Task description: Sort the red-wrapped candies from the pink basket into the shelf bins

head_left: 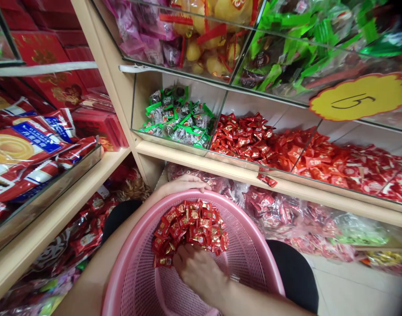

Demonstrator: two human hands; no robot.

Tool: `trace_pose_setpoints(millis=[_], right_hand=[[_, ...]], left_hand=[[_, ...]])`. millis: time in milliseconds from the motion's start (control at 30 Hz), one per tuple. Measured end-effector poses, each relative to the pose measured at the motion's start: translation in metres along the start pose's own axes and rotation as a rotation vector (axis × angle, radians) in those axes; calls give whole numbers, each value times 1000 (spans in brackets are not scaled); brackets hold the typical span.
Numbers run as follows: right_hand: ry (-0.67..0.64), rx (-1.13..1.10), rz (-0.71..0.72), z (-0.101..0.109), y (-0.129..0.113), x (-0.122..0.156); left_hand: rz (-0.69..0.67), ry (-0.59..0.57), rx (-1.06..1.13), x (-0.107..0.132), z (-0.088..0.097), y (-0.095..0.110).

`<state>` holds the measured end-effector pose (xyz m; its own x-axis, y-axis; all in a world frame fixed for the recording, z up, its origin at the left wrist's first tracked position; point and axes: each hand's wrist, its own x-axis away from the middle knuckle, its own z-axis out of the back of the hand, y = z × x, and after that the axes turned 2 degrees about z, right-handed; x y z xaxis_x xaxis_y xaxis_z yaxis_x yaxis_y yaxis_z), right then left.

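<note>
A pink plastic mesh basket (250, 215) is tilted between my knees, with a heap of red and gold wrapped candies (201, 219) against its far side. My left hand (186, 183) reaches around the basket's left side and grips its far rim. Inside the basket, my right hand (197, 267) is curled at the near edge of the heap, closed on some candies. Its fingertips are hidden by the knuckles and the wrappers.
Ahead, a wooden shelf (194, 157) carries glass-fronted bins of green-wrapped candies (179, 116) and red candies (243, 136). One loose red candy (267, 180) lies on its ledge. A yellow price tag (359, 97) hangs at right. Packaged biscuits (33, 140) fill the left shelf; bagged sweets (286, 213) lie below.
</note>
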<state>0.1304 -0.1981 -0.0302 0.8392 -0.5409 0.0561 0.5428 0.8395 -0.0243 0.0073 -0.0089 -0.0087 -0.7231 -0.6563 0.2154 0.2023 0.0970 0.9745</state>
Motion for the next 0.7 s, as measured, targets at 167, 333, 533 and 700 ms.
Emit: trace_pose_setpoints(millis=[167,333,533,700], right_hand=[[4,-27,-44,0,4,-1],[-125,-195,-14,9,4,3],[-370,-273,102,24,-4,8],[-146,-422,6,76,26,16]], left_hand=[[-40,-15,-25,-1,2,0],[-52,1,-26,1,1,0],[-8,17,-4,2,-1,1],[11,22,-27,1,1,0]])
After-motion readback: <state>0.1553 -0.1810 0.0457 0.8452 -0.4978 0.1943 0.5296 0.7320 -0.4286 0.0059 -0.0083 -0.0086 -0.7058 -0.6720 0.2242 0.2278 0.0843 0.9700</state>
